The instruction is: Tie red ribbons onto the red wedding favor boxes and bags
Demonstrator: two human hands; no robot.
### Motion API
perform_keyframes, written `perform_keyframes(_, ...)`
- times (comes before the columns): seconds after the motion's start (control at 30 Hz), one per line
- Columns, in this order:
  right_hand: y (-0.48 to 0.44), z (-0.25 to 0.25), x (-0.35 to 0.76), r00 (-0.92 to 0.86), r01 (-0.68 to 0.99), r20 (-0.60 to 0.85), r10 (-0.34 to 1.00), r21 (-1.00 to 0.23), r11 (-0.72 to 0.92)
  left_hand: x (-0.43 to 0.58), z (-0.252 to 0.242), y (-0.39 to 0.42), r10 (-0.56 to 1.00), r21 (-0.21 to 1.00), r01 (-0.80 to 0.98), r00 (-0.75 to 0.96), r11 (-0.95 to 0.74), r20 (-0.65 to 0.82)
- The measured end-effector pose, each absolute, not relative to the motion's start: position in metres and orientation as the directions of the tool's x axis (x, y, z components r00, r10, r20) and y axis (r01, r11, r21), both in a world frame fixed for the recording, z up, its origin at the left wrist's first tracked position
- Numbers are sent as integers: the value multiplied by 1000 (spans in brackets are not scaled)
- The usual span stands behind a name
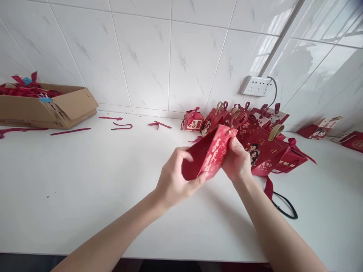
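Both hands hold a red paper gift box with pale writing and a gold stud near its top, tilted above the white table. My left hand grips its lower left side, thumb on the printed face, fingers at the dark red side. On the right edge, near the studded top, my right hand is closed, its thumb pressed to the box. Just behind my right hand stands a group of similar red gift boxes, some with looped straps and a printed couple.
A cardboard box full of red ribbons stands at the far left. Ribbon scraps lie along the back of the white table. A small red box sits near the tiled wall, and a black loop lies at right.
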State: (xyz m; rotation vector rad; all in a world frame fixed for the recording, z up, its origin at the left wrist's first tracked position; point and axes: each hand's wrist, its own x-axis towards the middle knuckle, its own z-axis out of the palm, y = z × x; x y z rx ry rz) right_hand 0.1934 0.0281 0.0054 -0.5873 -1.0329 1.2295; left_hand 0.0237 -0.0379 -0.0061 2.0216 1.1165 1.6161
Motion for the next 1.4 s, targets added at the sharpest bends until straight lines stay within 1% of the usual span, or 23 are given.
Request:
perform_keyframes(0.03,30,3,192,-45,-511,317,947,-822,251,25,-7,-39,637,537,464,80,-705,767)
perform_keyframes(0.1,32,-1,188,-117,-571,317,941,-797,197,24,-9,-38,459,289,594,154,-751,875)
perform_keyframes(0.17,31,-4,184,-153,-612,314,937,-775,160,21,-9,-36,354,140,654,208,-743,912)
perform_keyframes(0.27,28,-4,182,-154,-642,309,939,-753,142,19,-10,-33,279,47,664,247,-747,928)
perform_keyframes(0.43,29,-3,187,-146,-616,327,934,-768,173,20,-9,-32,243,16,641,267,-768,933)
perform_keyframes(0.5,32,-5,189,-113,-597,315,942,-780,189,21,-7,-33,266,62,617,243,-784,933)
perform_keyframes(0.53,33,-6,190,-87,-585,302,949,-787,197,21,-6,-34,310,135,595,203,-793,929)
perform_keyframes(0.57,34,-6,191,-58,-567,290,955,-797,207,21,-5,-35,387,250,556,144,-793,911)
perform_keyframes(0.6,34,-6,191,-24,-543,284,959,-809,226,21,-3,-35,496,399,492,77,-774,865)
perform_keyframes(0.67,32,-5,191,26,-485,296,955,-832,270,20,1,-34,735,711,284,-30,-644,677)
perform_keyframes(0.7,30,-3,190,24,-457,314,949,-841,290,18,2,-33,824,819,160,-56,-551,564)
perform_keyframes(0.73,27,0,189,1,-428,340,940,-849,308,16,4,-32,881,883,43,-68,-467,469)
perform_keyframes(0.77,23,2,187,-41,-398,367,929,-859,322,14,5,-30,911,910,-58,-78,-409,405)
perform_keyframes(0.8,20,5,185,-95,-363,389,916,-871,332,12,5,-28,923,913,-141,-94,-383,373)
perform_keyframes(0.87,13,7,184,-204,-286,411,889,-893,347,9,5,-24,919,887,-241,-114,-394,378)
perform_keyframes(1.0,6,0,188,-332,-173,411,849,-911,373,7,-3,-22,894,849,-297,-42,-438,446)
perform_keyframes(1.07,6,-4,191,-361,-144,404,840,-914,378,7,-7,-22,899,853,-308,-10,-420,439)
perform_keyframes(1.13,6,-4,191,-354,-141,382,854,-924,355,7,-6,-22,920,869,-329,3,-369,391)
perform_keyframes(1.2,7,2,189,-347,-163,290,892,-955,247,6,-2,-20,960,894,-371,27,-249,278)
perform_keyframes(1.23,7,6,187,-363,-178,206,909,-973,149,5,2,-19,981,906,-397,59,-148,186)
perform_keyframes(1.3,8,16,184,-450,-202,-11,893,-973,-114,2,9,-15,989,897,-431,145,102,-43)
perform_keyframes(1.37,11,22,184,-544,-213,-207,813,-903,-372,-1,15,-11,943,843,-431,227,322,-244)
perform_keyframes(1.4,13,23,184,-573,-225,-274,773,-854,-469,-3,17,-10,915,811,-430,249,397,-317)
